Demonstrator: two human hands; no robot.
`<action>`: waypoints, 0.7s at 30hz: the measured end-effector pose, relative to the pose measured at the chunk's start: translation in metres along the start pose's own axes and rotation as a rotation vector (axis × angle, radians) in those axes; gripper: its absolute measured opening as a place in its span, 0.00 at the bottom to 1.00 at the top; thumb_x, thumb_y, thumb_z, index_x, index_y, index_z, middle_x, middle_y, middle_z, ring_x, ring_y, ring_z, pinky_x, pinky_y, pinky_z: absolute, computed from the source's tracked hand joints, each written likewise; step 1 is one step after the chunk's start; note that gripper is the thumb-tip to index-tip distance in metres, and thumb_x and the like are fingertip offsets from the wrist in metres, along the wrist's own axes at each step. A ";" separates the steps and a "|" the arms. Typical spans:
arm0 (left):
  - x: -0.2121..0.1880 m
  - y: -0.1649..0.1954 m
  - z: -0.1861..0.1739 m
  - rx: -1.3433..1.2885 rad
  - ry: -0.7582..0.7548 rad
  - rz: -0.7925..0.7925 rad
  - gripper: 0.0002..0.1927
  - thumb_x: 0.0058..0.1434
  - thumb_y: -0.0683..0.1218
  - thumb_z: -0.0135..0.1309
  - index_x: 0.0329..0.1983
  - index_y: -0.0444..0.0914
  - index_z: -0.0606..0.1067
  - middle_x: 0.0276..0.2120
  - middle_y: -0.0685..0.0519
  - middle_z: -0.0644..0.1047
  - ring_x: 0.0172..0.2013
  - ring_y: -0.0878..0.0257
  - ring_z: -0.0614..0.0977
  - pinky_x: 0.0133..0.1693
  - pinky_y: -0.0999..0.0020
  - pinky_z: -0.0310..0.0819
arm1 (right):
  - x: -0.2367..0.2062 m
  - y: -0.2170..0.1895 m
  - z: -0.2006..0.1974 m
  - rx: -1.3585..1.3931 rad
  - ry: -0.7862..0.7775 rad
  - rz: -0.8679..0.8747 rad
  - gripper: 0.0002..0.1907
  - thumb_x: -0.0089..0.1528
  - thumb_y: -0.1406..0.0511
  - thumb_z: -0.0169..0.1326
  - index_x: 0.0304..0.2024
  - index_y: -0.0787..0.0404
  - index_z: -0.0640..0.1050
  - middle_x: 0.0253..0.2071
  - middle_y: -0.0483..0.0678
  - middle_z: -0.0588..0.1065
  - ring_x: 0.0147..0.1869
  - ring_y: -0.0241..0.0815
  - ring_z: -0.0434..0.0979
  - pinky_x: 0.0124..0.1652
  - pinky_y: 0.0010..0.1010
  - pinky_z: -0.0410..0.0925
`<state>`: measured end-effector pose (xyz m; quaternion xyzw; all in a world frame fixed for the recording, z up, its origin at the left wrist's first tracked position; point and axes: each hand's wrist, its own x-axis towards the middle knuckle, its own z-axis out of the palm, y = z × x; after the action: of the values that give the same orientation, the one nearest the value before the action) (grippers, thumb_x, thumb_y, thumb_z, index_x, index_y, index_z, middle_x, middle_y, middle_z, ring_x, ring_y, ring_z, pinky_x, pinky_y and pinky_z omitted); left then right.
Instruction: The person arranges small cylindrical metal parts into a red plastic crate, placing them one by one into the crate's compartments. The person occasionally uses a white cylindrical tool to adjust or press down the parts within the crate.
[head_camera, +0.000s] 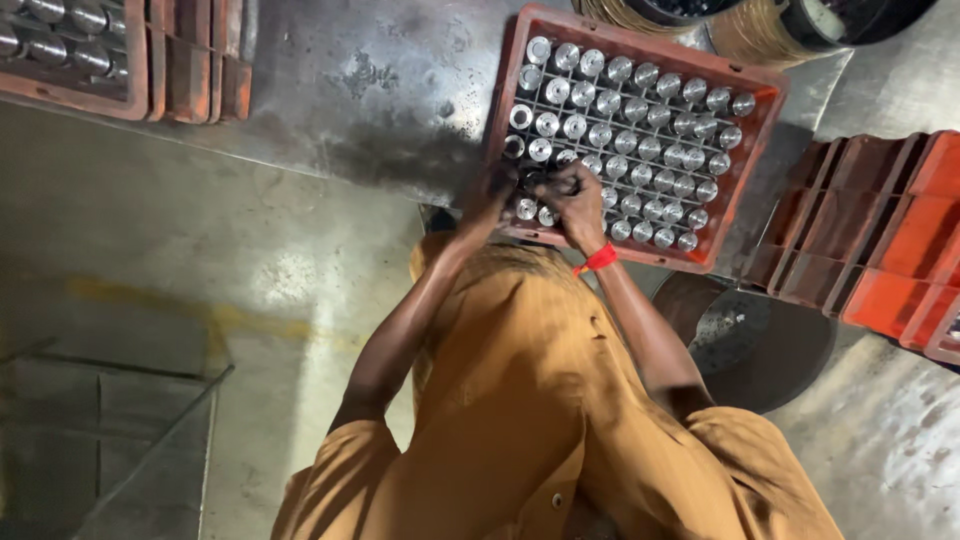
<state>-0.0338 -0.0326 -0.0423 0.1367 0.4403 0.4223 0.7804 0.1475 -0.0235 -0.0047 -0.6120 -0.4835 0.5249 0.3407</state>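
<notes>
Head view: both hands (540, 195) close together over steel cylinders (620, 140) in the red crate (755, 130), upper centre. Grip unclear, possibly one cylinder. Parts look heavy, slick; best gripped by the sides.

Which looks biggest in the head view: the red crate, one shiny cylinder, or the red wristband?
1. Red crate, clearly largest.
2. Red wristband.
3. One shiny cylinder; close to the wristband, so that order is unsure.

Dim, warm-toned scene, soft glare patch on the metal table (380, 70) near its front edge, bright glints on the silver cylinders (625, 140), dark shadow over both hands, slight blur and grain toward the frame corners.
</notes>
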 end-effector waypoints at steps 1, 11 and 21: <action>0.002 -0.002 -0.004 -0.066 0.036 -0.047 0.14 0.74 0.55 0.48 0.51 0.40 0.70 0.23 0.57 0.70 0.16 0.72 0.66 0.16 0.76 0.54 | -0.001 0.003 -0.001 0.054 0.047 0.026 0.16 0.61 0.71 0.72 0.41 0.69 0.75 0.33 0.46 0.70 0.37 0.34 0.65 0.37 0.28 0.63; -0.009 -0.008 -0.025 -0.306 -0.006 0.022 0.16 0.71 0.57 0.53 0.44 0.39 0.73 0.26 0.59 0.69 0.20 0.72 0.65 0.19 0.77 0.53 | -0.026 0.023 -0.005 0.002 0.051 0.034 0.17 0.59 0.71 0.66 0.49 0.64 0.77 0.40 0.46 0.81 0.44 0.33 0.80 0.44 0.25 0.73; -0.016 -0.008 -0.023 -0.161 0.096 -0.017 0.18 0.69 0.60 0.54 0.38 0.41 0.73 0.20 0.63 0.66 0.16 0.74 0.63 0.17 0.77 0.51 | -0.019 0.013 -0.001 -0.691 -0.197 -0.616 0.05 0.60 0.66 0.62 0.38 0.58 0.86 0.41 0.51 0.83 0.38 0.49 0.82 0.41 0.41 0.73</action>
<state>-0.0522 -0.0531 -0.0514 0.0493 0.4430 0.4559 0.7704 0.1514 -0.0453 -0.0105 -0.4647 -0.8191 0.2633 0.2093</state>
